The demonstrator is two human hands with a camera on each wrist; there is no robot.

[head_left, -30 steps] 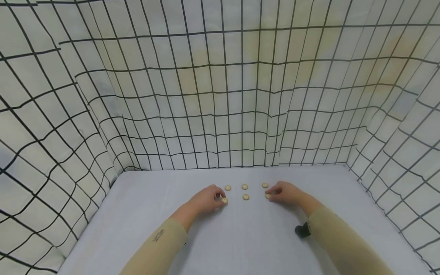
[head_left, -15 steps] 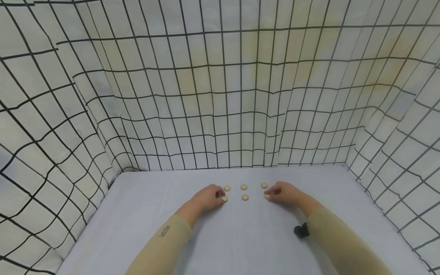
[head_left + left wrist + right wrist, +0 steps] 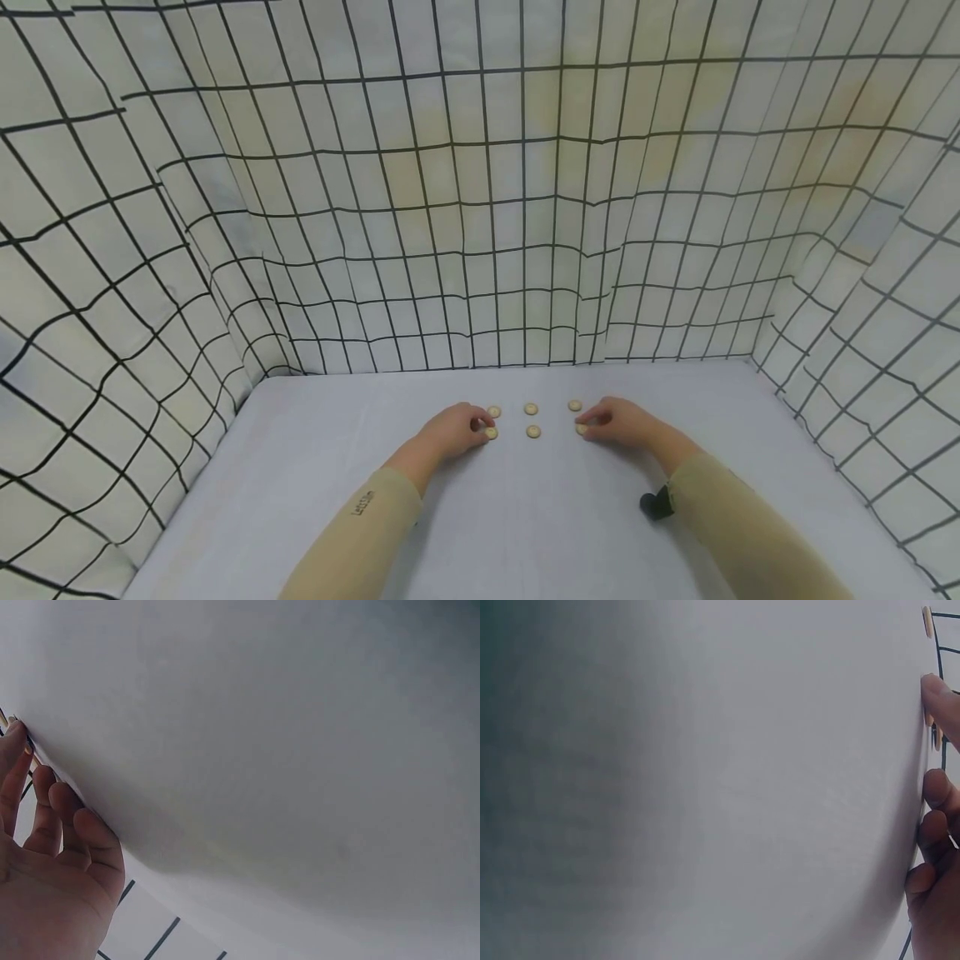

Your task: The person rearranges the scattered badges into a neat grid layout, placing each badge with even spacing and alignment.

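My left hand (image 3: 456,433) pinches a small round pale disc (image 3: 491,433) between thumb and finger at the front left of a group lying on the white table. At the front right, my right hand (image 3: 621,422) has thumb and finger on another such disc (image 3: 582,429), partly covered by the fingertips. Between the hands lies a front middle disc (image 3: 533,432). Behind, a row holds a left disc (image 3: 494,412), a middle disc (image 3: 531,409) and a right disc (image 3: 575,405). In the left wrist view, the hand (image 3: 60,862) rests low against the tabletop.
The white tabletop (image 3: 495,533) stretches towards me and to both sides. White walls with a black grid (image 3: 450,208) enclose it at the back, left and right. A small black device (image 3: 656,504) sits under the right sleeve (image 3: 738,517).
My left hand has shifted its disc slightly right and away from me, nearly in front of the back left disc. The right hand stays at its disc; the head view drifts a little.
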